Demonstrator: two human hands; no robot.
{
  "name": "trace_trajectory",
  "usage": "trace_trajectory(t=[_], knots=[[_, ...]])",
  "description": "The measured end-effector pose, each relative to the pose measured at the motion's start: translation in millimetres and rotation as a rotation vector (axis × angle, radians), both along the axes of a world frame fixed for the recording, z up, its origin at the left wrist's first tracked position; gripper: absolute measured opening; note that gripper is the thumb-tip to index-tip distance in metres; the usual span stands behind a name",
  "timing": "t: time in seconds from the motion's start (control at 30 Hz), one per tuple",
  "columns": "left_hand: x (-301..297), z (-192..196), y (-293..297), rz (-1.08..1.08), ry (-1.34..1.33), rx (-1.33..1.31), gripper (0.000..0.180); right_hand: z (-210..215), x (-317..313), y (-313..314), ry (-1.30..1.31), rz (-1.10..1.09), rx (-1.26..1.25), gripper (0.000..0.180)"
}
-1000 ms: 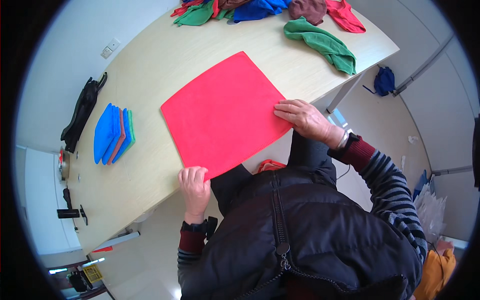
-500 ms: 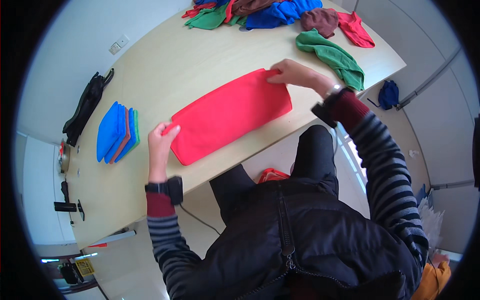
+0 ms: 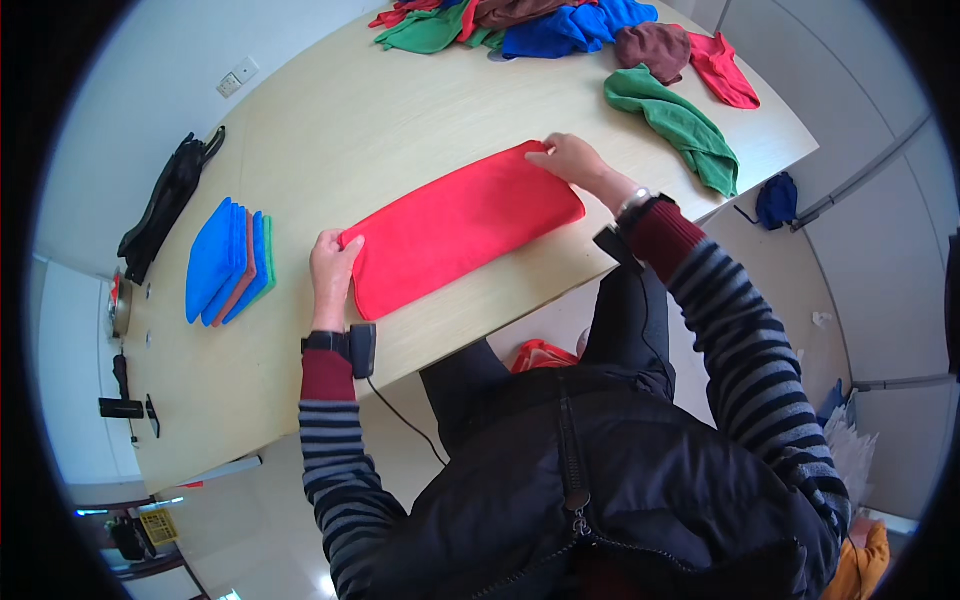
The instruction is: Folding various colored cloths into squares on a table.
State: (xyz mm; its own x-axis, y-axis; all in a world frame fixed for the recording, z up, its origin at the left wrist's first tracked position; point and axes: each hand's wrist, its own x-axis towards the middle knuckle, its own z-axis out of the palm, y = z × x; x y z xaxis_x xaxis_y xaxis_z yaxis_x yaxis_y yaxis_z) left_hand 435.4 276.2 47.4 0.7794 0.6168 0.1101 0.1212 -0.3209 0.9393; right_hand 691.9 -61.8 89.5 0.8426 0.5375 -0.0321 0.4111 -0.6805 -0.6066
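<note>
A red cloth (image 3: 465, 232), folded into a long rectangle, lies slantwise on the table near its front edge. My left hand (image 3: 334, 264) pinches the cloth's left end at the upper corner, thumb on top. At the far right corner my right hand (image 3: 572, 162) grips the cloth between thumb and fingers. To the left of my left hand, a stack of folded cloths (image 3: 232, 262) in blue, brown and green rests on the table.
Loose crumpled cloths (image 3: 560, 30) in several colours heap at the table's far side. A green cloth (image 3: 675, 125) lies on the right, beside a brown cloth (image 3: 652, 52) and a red one (image 3: 725, 70). A black bag (image 3: 170, 205) sits along the left edge of the table (image 3: 300, 130).
The red cloth has settled flatter on the table. My left hand has moved slightly up and right, and my right forearm has shifted left.
</note>
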Motion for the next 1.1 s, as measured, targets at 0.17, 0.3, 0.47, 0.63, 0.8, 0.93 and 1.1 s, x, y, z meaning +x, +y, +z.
trace_trajectory(t=[0.17, 0.3, 0.47, 0.63, 0.8, 0.93, 1.1], knots=[[-43.9, 6.3, -46.6, 0.071, 0.043, -0.024, 0.052, -15.6, -47.2, -37.3, -0.051, -0.112, 0.128, 0.052], [-59.8, -11.5, -71.6, 0.176, -0.027, 0.117, 0.058, -16.0, -85.1, -38.7, -0.078, -0.201, 0.243, 0.046], [-58.6, -8.6, -98.9, 0.295, -0.044, 0.241, 0.055, -28.5, -105.7, -35.9, -0.216, -0.27, 0.384, 0.036], [-65.9, 4.4, -109.3, 0.327, 0.136, 0.338, 0.053, -27.9, -119.4, -49.8, -0.26, -0.26, 0.378, 0.034], [-69.3, -2.7, -112.3, 0.382, 0.159, 0.562, 0.051, -35.5, -125.3, -51.9, -0.52, -0.226, 0.263, 0.035], [-72.4, -4.6, -117.4, 0.409, 0.178, 0.727, 0.048, -39.7, -128.7, -56.6, -0.577, -0.221, 0.287, 0.035], [-77.5, -6.1, -118.2, 0.419, 0.234, 0.822, 0.044, -40.6, -130.2, -58.9, -0.622, -0.216, 0.264, 0.031]])
